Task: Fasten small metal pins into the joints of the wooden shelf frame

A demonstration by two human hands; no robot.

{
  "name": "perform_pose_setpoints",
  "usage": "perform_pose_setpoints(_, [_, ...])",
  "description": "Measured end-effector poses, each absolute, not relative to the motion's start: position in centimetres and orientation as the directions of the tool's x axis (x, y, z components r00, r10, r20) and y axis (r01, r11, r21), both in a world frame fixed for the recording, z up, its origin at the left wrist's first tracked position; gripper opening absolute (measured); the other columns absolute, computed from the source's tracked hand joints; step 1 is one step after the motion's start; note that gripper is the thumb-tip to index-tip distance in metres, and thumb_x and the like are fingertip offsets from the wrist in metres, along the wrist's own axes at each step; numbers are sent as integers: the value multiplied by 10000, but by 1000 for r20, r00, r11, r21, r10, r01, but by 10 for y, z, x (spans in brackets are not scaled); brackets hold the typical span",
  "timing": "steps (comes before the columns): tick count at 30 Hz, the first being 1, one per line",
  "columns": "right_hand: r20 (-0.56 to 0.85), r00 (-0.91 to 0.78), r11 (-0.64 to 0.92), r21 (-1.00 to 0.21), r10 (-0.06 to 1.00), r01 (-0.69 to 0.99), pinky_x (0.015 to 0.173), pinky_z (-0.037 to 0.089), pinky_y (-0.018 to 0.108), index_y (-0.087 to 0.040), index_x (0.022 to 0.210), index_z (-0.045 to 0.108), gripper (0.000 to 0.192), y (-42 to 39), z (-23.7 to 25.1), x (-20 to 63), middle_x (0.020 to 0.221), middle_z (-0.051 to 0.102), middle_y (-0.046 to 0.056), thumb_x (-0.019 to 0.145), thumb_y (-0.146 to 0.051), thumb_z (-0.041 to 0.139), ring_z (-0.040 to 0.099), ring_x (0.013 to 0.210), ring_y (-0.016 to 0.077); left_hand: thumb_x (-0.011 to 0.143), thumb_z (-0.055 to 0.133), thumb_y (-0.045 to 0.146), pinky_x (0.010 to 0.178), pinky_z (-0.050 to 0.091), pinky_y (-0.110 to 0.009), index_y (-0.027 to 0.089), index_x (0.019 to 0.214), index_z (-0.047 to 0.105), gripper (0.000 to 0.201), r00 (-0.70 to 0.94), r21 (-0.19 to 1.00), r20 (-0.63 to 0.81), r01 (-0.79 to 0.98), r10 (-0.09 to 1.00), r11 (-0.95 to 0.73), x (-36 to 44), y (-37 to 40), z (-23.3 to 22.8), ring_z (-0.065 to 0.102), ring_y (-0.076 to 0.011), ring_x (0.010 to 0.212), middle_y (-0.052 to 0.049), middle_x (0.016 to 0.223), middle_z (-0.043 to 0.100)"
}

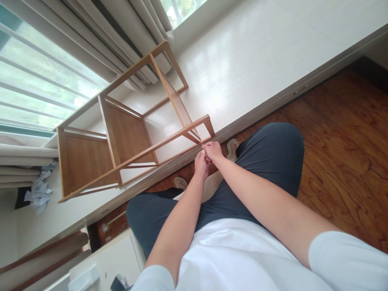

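At far left of the frame crumpled papers (39, 194) lie on the pale floor by the curtains (127, 36). A wooden shelf frame (121, 133) stands tilted across the upper left. At centre, just by the frame's near corner, the left hand (201, 165) and right hand (214, 150) meet, fingertips pressed together; what they pinch is too small to tell. Dark wood flooring (342, 161) fills the right.

Head view, steeply downward (tilted)

Whatever small item between the hands (207, 155), hidden by fingers; crumpled paper (39, 194) too blurred.
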State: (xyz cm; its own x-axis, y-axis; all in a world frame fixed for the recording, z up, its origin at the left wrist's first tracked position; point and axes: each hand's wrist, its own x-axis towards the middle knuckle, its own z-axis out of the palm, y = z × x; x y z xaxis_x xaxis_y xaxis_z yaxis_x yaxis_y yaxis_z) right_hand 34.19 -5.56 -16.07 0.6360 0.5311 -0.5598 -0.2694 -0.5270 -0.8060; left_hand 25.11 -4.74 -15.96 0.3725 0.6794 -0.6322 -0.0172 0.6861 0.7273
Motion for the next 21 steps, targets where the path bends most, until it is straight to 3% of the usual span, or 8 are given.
perform_pose_setpoints(5, [-643, 565, -449, -766, 517, -460, 419, 426, 221, -148, 763, 727, 125, -57, -152, 340, 475, 591, -13, 801, -234, 646, 524, 386, 122, 826, 733, 549, 496, 305, -203, 174, 811, 609, 395, 337, 752, -610, -39, 717, 658, 252, -49, -167, 429, -69, 496, 46, 611, 501])
perform_pose_setpoints(10, [-686, 522, -384, -722, 507, -576, 373, 385, 217, -151, 757, 701, 91, -57, -147, 338, 401, 515, -45, 792, -222, 656, 478, 347, 120, 863, 693, 541, 462, 283, -193, 179, 797, 581, 385, 321, 684, -687, -21, 652, 730, 253, -45, -165, 407, -65, 468, 58, 598, 454])
perform_pose_setpoints(15, [-642, 601, -362, -766, 476, -531, 531, 492, 241, -144, 702, 712, 55, -54, -162, 339, 542, 653, -7, 712, -197, 721, 611, 534, 146, 799, 730, 610, 445, 272, -188, 185, 832, 600, 446, 238, 729, -681, 124, 692, 674, 248, -49, -168, 404, -62, 455, 55, 602, 495])
perform_pose_setpoints(21, [-607, 642, -325, -794, 468, -514, 695, 541, 261, -146, 681, 716, 31, -52, -173, 340, 717, 748, 38, 678, -167, 739, 697, 740, 169, 727, 799, 521, 511, 363, -217, 168, 738, 664, 378, 106, 812, -555, 286, 825, 509, 243, -52, -164, 495, -99, 514, 20, 580, 573])
